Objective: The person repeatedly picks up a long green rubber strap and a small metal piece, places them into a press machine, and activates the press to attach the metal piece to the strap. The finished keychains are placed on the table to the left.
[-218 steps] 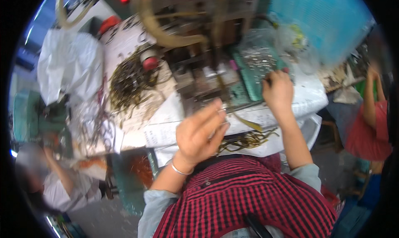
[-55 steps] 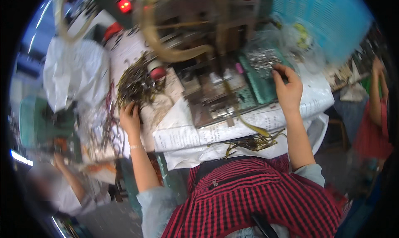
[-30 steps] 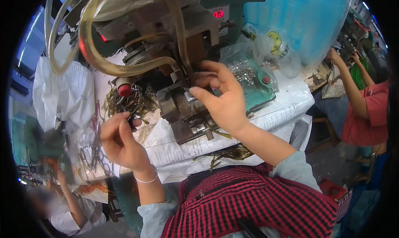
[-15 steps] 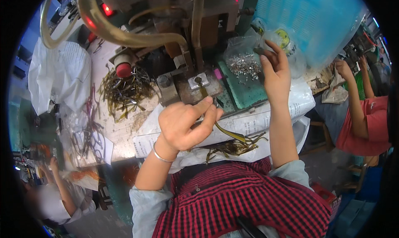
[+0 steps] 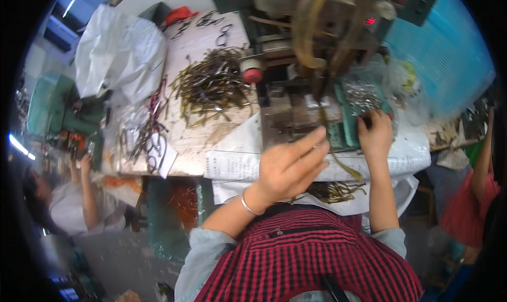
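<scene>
While loose olive strips [image 5: 211, 85] heap on the surface [image 5: 182, 149] at 11 o'clock from the left hand [image 5: 291, 169], its fingers extend, blurred, beside a single strip [image 5: 346, 168] running from the tool head [image 5: 319, 86] toward 5 o'clock; can't tell if that grip pinches it. Best kept steady, fingertips well clear of the tool. Metal bits [image 5: 360, 93] sit in the green tray [image 5: 346, 128]; right hand [image 5: 378, 134] curls at their 5 o'clock, grip contents hidden. One piece at a time looks cleanest.

- left hand [image 5: 292, 169] just beyond the apron [image 5: 296, 249], fingers outstretched;
- right hand [image 5: 376, 134] farther beyond the apron, fingers curled;
- both forearms [image 5: 384, 201] bare, extended past the apron
</scene>
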Demonstrator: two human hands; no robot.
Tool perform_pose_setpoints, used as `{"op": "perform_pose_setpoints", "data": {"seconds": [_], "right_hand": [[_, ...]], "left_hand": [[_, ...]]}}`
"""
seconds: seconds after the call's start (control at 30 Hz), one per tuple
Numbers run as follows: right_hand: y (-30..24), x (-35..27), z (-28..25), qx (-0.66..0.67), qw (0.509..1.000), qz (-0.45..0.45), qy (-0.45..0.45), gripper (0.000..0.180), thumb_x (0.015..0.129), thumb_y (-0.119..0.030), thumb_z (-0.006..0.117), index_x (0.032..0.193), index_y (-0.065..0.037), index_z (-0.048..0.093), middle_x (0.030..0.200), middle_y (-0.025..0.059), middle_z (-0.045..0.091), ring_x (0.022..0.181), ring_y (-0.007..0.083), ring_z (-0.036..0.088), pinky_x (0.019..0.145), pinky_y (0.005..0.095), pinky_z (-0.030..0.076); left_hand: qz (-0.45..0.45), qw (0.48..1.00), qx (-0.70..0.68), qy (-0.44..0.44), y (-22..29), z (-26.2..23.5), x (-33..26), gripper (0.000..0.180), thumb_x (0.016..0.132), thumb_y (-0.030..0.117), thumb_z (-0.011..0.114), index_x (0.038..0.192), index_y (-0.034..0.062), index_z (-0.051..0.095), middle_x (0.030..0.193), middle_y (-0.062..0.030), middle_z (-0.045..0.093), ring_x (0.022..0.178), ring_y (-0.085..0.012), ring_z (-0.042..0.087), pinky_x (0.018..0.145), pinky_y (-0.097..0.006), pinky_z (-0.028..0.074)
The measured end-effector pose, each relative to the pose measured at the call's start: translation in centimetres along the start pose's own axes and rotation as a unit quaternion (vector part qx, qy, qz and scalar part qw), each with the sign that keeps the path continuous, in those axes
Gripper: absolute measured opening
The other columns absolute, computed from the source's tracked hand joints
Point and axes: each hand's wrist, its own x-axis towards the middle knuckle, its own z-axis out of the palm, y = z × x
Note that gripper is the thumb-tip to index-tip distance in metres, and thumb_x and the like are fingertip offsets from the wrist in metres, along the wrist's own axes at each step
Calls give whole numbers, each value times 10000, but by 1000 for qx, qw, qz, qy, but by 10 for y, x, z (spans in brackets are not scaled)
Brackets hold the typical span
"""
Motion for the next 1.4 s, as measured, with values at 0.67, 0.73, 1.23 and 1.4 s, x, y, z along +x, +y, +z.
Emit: {"op": "perform_pose_setpoints", "data": {"seconds": [0.67,0.73,1.23,1.4], "right_hand": [[20,-33,-40,82,987,64,125,152,874,-31,724,1021,-35,762,947,122,724,852,305,676,798,378,526],[36,-43,-51,65,987,73,127,154,884,-32,724,1031,-28,768,961,117,734,844,271,682,799,345,527],[-117,36,-13,476,878,25,39,476,855,-35,723,1307,13,580,945,146,738,949,235,719,883,326,526],[-125,34,-26,530,846,60,-6,600,865,-25,713,1414,22,475,944,114,757,975,194,715,920,309,513]], "left_hand": [[-182,910,348,-134,-200,-105,-100,165,810,2,689,960,61,723,948,-123,650,883,-359,641,752,-440,532],[-210,928,295,-92,-190,-100,-90,162,842,-24,686,989,41,702,961,-115,677,860,-338,660,743,-387,539],[-415,873,-128,220,-120,-32,-59,129,1046,98,617,1070,-20,662,941,-113,735,730,-149,680,637,-247,544],[-156,938,-130,281,-57,-48,26,114,1065,34,502,1068,-57,571,950,-217,712,711,-242,688,612,-319,599]]}}
